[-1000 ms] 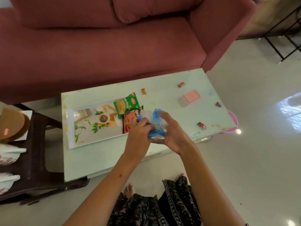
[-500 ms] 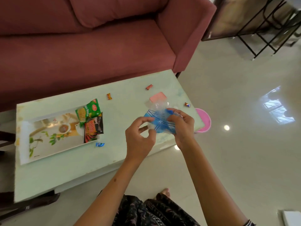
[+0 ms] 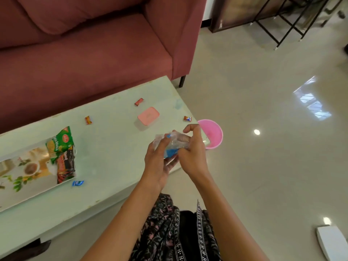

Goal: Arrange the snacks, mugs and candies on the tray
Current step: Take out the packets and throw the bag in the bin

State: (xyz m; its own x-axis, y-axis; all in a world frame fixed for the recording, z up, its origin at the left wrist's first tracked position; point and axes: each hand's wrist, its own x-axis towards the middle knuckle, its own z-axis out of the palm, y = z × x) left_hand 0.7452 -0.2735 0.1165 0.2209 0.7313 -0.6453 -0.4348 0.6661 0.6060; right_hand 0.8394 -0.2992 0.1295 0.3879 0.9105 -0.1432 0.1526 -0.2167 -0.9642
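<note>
Clear plastic bag with blue print [image 3: 170, 146], crumpled, held above the counter's [image 3: 113, 147] near right edge; left hand [image 3: 160, 161] curled around its lower left side, fingers closed on it; right hand [image 3: 192, 149] gripping the right side, index finger lifted free. Tray [image 3: 37, 187] at the left carries a green snack packet [image 3: 61, 142] and a dark one [image 3: 66, 164]; blue candy [image 3: 77, 183] just beside the tray; three more wrapped candies scattered; pink bin [image 3: 212, 132] on the floor.
</note>
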